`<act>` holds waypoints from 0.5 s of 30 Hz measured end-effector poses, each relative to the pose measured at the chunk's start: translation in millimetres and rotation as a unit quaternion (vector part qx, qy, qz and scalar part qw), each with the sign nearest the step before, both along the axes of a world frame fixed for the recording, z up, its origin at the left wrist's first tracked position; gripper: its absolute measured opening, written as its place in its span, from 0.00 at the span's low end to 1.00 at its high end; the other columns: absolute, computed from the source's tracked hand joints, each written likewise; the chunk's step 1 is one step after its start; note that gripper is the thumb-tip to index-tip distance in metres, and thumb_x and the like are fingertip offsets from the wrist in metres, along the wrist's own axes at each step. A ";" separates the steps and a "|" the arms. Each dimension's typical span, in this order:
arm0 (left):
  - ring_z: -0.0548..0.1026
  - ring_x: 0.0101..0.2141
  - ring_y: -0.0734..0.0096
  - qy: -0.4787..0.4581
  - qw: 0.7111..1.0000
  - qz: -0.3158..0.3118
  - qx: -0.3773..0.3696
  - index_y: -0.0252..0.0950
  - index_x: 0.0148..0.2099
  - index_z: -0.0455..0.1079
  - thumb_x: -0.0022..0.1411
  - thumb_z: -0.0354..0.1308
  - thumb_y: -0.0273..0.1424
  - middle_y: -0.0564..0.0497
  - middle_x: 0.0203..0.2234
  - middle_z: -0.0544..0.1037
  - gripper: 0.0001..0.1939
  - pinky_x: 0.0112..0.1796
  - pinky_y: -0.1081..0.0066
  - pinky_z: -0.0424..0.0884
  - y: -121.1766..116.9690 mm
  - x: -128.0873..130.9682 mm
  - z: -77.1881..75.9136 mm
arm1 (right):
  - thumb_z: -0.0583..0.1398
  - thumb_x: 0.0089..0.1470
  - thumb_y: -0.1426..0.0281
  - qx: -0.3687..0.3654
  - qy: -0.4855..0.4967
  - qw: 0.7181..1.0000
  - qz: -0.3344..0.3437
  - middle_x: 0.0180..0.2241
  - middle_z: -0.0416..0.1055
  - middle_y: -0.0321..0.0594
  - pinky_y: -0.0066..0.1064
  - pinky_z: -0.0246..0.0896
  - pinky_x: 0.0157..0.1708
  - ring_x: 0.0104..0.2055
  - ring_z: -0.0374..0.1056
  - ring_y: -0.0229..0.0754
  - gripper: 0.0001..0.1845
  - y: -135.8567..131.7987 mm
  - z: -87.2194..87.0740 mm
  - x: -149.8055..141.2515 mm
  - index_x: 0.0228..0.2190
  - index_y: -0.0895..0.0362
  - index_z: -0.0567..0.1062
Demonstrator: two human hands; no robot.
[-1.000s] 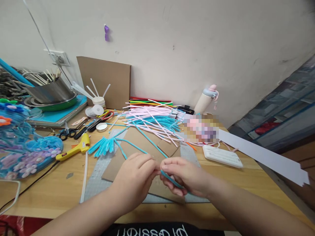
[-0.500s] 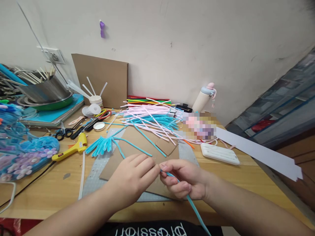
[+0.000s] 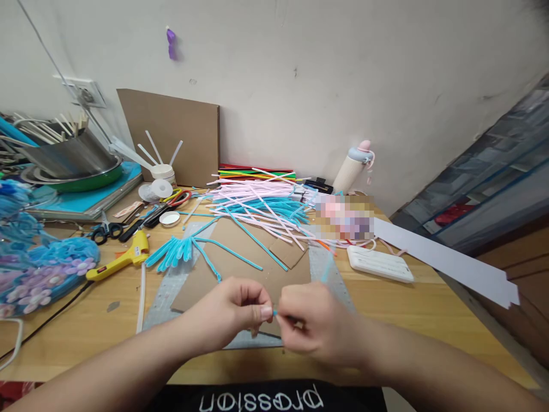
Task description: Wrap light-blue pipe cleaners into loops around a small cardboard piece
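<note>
My left hand [image 3: 234, 312] and my right hand [image 3: 311, 323] meet over the near edge of a brown cardboard sheet [image 3: 240, 252], both pinched on one blue pipe cleaner [image 3: 326, 268]. Its short end shows between my fingertips and its long end sticks up, blurred, behind my right hand. A bundle of bent blue pipe cleaners [image 3: 171, 254] lies on the cutting mat [image 3: 165, 294] to the left. A pile of pink and blue pipe cleaners [image 3: 261, 206] lies beyond the cardboard.
A yellow glue gun [image 3: 120, 260], scissors [image 3: 103, 230] and a steel pan [image 3: 71, 157] are at the left. A blue and purple flower craft [image 3: 38, 269] sits at the far left. A white flat box [image 3: 380, 264], a bottle [image 3: 354, 166] and a long white strip [image 3: 446, 260] lie to the right.
The long end of the blue pipe cleaner swung from pointing down toward me to standing up behind my right hand. Both hands drew slightly nearer to me.
</note>
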State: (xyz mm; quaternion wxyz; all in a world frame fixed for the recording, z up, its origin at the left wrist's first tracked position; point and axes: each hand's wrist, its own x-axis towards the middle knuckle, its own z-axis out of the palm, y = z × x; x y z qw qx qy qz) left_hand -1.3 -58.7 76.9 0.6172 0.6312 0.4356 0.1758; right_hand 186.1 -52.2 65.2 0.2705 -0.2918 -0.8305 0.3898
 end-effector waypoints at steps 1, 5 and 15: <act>0.63 0.22 0.77 0.022 0.999 0.010 0.048 0.33 0.29 0.64 0.56 0.52 0.35 0.56 0.18 0.65 0.10 0.26 0.75 0.59 -0.3 -0.9 -0.7 | 0.54 0.45 0.75 -0.102 0.020 0.994 -0.025 0.16 0.54 0.29 0.24 0.42 0.18 0.18 0.48 0.29 0.08 0.5 -1.1 -1.7 0.19 0.57 0.60; 0.65 0.26 0.75 0.145 0.918 0.017 0.368 0.35 0.37 0.66 0.59 0.51 0.30 0.55 0.23 0.68 0.05 0.27 0.75 0.60 -5.1 -3.8 -6.3 | 0.52 0.47 0.72 -0.516 0.113 0.849 -0.034 0.13 0.54 0.25 0.20 0.33 0.10 0.10 0.42 0.26 0.05 6.1 -4.0 -7.3 0.22 0.55 0.58; 0.69 0.29 0.69 0.223 0.750 -0.038 0.621 0.33 0.36 0.66 0.60 0.44 0.21 0.48 0.29 0.73 0.10 0.30 0.69 0.62 -10.0 -5.3 -13.0 | 0.52 0.47 0.70 -0.657 0.119 0.744 0.016 0.16 0.56 0.25 0.19 0.32 0.11 0.11 0.43 0.25 0.04 13.5 -5.8 -4.1 0.24 0.57 0.60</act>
